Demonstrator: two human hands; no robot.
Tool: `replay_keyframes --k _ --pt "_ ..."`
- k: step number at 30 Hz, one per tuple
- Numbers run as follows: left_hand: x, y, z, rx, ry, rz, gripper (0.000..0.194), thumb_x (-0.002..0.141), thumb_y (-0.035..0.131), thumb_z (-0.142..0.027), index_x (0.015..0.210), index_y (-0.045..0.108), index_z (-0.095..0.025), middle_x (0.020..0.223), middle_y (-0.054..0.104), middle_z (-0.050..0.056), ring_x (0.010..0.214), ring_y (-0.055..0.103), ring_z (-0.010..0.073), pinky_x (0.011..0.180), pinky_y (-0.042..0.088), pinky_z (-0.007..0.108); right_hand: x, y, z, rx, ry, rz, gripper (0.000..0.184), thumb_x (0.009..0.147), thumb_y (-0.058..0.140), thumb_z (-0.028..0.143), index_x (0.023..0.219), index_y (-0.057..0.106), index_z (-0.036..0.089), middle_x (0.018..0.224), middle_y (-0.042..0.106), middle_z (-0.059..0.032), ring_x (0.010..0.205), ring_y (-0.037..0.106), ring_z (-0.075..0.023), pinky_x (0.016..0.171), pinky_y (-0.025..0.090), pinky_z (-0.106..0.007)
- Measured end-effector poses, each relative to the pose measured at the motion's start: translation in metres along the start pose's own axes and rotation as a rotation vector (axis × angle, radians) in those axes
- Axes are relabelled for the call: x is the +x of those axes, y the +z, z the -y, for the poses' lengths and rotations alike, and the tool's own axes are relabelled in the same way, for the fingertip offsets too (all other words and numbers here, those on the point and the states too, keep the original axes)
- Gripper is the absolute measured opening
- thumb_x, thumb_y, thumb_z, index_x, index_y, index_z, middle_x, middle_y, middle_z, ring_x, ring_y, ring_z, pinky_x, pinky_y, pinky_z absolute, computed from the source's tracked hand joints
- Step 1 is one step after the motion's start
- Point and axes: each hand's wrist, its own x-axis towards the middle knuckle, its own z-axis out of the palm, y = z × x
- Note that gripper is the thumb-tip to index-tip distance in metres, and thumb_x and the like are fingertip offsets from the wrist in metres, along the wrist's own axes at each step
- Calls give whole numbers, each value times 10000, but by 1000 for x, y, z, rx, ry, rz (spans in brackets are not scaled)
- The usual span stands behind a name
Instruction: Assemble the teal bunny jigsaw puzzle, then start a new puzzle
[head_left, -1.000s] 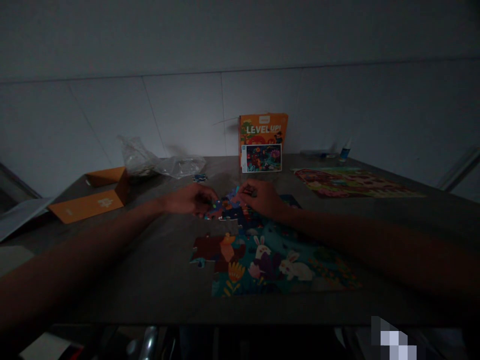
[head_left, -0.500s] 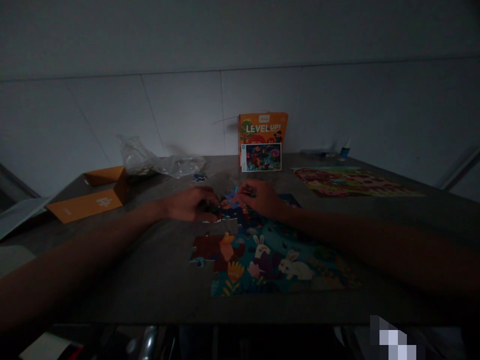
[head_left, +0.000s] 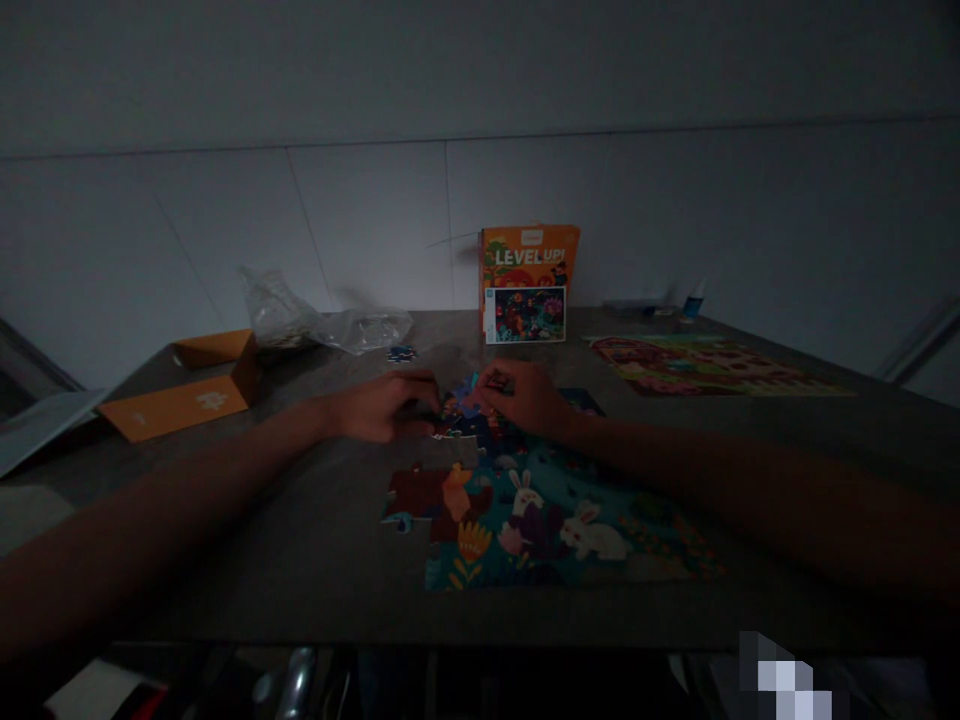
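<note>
A partly joined jigsaw puzzle [head_left: 525,530] lies on the grey table, with white rabbits, flowers and a brown animal printed on it. At its upper left edge, my left hand [head_left: 386,405] rests low with fingers curled; whatever is under the fingertips is hidden in shadow. Opposite it, my right hand [head_left: 521,395] pinches at a purple-blue puzzle piece [head_left: 470,402] by the puzzle's upper part. A notch of bare table shows between the upper part and the brown animal's section. My right forearm covers some of the puzzle's right side.
An orange box [head_left: 531,260] stands at the back, a small picture card [head_left: 527,315] leaning on it. Several loose pieces [head_left: 402,354] lie near a clear plastic bag [head_left: 367,330]. An open orange box [head_left: 180,405] sits left; another puzzle [head_left: 712,365] and a small bottle [head_left: 694,300] are right.
My left hand has shifted slightly, and the pale piece edge under its thumb shows less. My right hand stays almost in place at the purple-blue piece. The view has moved a little.
</note>
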Motion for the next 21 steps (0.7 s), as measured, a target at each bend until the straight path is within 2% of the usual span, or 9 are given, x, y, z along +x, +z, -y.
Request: replay_keyframes --k 3,5,10,13,21 --pt "1 1 -3 -97 79 30 259 929 593 -210 1179 646 -170 1172 650 113 1061 628 224 905 511 346 0 0 1 4 17 3 87 759 673 64 771 685 150 730 709 -16 680 635 -134 642 462 -238" --pt "2 1 -3 -129 115 55 261 947 576 -204 1196 651 -183 1216 645 116 1100 622 223 942 499 353 0 1 1 9 28 12 89 759 668 58 772 686 144 731 707 -21 682 637 -136 644 461 -238" --pt "1 -2 0 5 15 52 125 904 638 -273 944 692 -168 965 667 76 886 641 201 791 508 300 0 1 0 5 15 9 83 761 668 70 779 686 150 741 707 -19 688 633 -137 649 457 -239" --pt "0 -4 2 62 -40 60 156 898 632 -303 825 663 -169 882 646 56 807 626 182 727 495 273 0 1 -1 2 3 11 80 762 667 71 773 679 149 740 706 -21 682 635 -136 646 457 -238" --pt "-1 -4 5 134 -79 77 178 910 602 -312 820 662 -171 863 637 59 777 619 184 693 486 283 -1 1 -2 7 -1 35 64 772 672 88 788 681 150 748 710 -26 690 645 -142 651 469 -247"
